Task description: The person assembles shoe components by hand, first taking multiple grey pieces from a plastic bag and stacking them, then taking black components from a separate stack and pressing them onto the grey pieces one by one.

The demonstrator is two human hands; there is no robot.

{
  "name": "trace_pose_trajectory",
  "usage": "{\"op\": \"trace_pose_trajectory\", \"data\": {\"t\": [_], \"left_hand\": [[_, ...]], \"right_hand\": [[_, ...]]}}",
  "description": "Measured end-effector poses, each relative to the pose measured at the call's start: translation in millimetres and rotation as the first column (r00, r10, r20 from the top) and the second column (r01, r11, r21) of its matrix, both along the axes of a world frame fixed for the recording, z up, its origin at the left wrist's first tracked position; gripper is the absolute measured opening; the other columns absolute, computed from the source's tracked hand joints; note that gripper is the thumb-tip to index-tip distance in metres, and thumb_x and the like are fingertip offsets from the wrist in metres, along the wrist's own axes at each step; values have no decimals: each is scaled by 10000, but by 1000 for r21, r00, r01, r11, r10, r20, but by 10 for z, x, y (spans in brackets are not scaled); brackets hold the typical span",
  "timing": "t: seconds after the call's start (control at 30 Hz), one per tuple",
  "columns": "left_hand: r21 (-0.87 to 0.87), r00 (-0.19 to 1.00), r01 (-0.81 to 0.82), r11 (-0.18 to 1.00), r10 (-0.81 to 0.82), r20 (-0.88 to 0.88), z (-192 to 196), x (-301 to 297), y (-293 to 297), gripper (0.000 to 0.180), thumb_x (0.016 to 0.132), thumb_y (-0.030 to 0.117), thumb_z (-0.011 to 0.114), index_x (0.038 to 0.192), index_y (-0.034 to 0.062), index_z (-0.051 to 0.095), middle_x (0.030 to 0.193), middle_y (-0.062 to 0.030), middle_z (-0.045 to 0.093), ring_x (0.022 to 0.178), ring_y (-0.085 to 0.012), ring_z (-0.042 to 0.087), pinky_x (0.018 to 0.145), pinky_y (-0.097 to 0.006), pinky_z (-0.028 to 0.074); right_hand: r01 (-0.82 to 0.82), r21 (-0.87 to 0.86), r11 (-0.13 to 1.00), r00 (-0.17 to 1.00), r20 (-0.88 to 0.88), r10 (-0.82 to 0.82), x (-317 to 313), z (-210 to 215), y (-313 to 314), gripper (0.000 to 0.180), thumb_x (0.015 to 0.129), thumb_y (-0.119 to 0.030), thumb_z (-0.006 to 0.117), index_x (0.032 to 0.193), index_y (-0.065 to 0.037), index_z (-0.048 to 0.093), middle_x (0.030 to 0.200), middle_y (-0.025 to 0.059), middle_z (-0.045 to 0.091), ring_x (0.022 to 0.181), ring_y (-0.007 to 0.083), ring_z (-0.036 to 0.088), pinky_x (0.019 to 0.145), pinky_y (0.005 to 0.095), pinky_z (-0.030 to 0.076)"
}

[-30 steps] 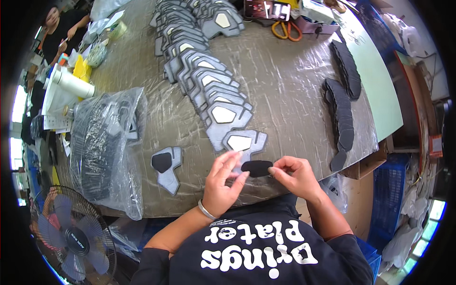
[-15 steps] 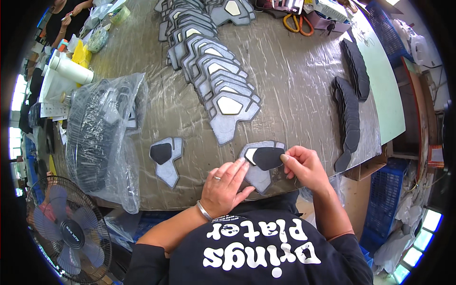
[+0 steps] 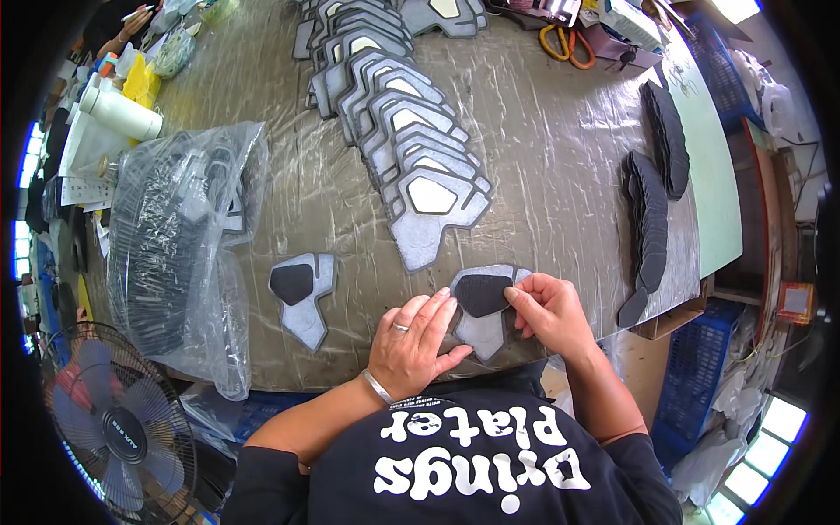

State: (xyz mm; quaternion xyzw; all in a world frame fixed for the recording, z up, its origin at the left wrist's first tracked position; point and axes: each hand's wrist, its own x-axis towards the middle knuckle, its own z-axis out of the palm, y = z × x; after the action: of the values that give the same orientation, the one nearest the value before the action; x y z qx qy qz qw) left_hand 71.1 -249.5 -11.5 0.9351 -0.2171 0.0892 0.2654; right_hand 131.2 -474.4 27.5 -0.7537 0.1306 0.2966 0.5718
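Note:
Right in front of me lies a grey cut-out piece [image 3: 480,332] with a dark border. A black patch [image 3: 480,296] with rounded corners covers its pale window area. My right hand [image 3: 549,317] pinches the right edge of this patch between thumb and fingers. My left hand [image 3: 409,343] lies flat with fingers stretched out, its fingertips at the left edge of the piece. To the left rests a similar grey piece [image 3: 304,325], with its own black patch [image 3: 291,284] on it. Beyond my hands, an overlapping row of grey pieces [image 3: 418,245] with white windows runs away from me.
Two overlapping rows of black patches [image 3: 646,232] lie at the right. A clear plastic bag [image 3: 166,254] of dark pieces sits left, near a white bottle [image 3: 122,109]. Orange-handled scissors [image 3: 569,48] lie far right. A fan [image 3: 122,429] stands beside the film-covered table [image 3: 542,157].
My right hand has moved the black patch slightly left, so it now covers the white area that showed at its left side. My left hand stays nearly in place.

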Motion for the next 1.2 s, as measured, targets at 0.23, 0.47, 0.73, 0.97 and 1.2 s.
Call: {"op": "trace_pose_trajectory", "data": {"t": [0.23,0.47,0.73,0.97,1.2], "left_hand": [[72,999,25,997,-23,-33,39,29,-4,611,798,434,722,1280,74,614,1330,-48,559,1154,-203,484,913,-340,400],[146,996,91,985,-89,-20,59,79,6,645,748,429,744,1246,40,611,1436,-48,497,1110,-211,479,882,-341,392],[192,988,151,970,-141,-64,120,208,-39,564,759,439,714,1181,80,610,1449,-49,486,1049,-221,488,853,-335,388],[250,991,136,959,-131,-37,155,257,-103,685,732,412,741,1320,107,572,1425,-29,493,1005,-232,478,833,-355,399],[335,993,122,934,-118,-34,120,240,-156,698,783,448,682,1373,103,540,1432,-11,478,988,-223,496,811,-347,410]], "right_hand": [[22,-29,999,1000,-6,-22,26,-1,30,236,928,-188,664,876,40,643,615,20,614,504,51,546,435,220,427],[15,-72,997,999,-33,-17,52,33,65,248,928,-194,663,888,51,651,610,21,611,509,56,562,428,229,447],[69,-61,996,998,4,-69,8,-18,70,229,911,-165,673,859,56,654,588,28,611,494,63,554,432,243,421],[53,-249,967,965,261,14,-72,-122,96,221,888,-147,704,781,21,610,552,22,587,471,44,518,412,236,384],[45,-584,810,698,598,393,-168,-102,96,248,810,-192,768,976,-37,668,872,99,673,756,204,643,658,336,496]]}}
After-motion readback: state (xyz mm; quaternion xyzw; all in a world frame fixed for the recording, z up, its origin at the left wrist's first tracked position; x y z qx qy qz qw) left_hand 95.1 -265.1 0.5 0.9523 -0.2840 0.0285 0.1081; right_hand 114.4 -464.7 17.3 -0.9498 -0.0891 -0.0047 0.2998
